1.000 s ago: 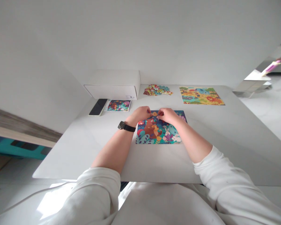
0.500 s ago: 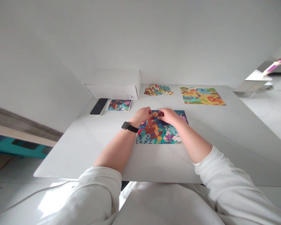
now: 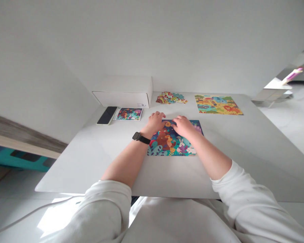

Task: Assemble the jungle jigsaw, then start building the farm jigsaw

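A blue and teal animal jigsaw puzzle (image 3: 176, 143) lies flat on the white table (image 3: 96, 155) in front of me. My left hand (image 3: 155, 122), with a black watch on its wrist, rests on the puzzle's far left part, fingers stretched forward. My right hand (image 3: 183, 125) lies flat on the puzzle's far middle, fingers extended and pressing down. The two hands are close together, with an orange spot of the picture showing between them. Neither hand holds anything that I can see.
At the back stand a white box (image 3: 124, 91), a black phone (image 3: 106, 115) and a small picture card (image 3: 128, 114). A heap of loose puzzle pieces (image 3: 171, 98) and a finished yellow puzzle (image 3: 218, 105) lie at the far right.
Both hands have gone from curled, pinching fingers at the puzzle's top edge to flattened fingers lying on it. The left wrist has shifted slightly right.
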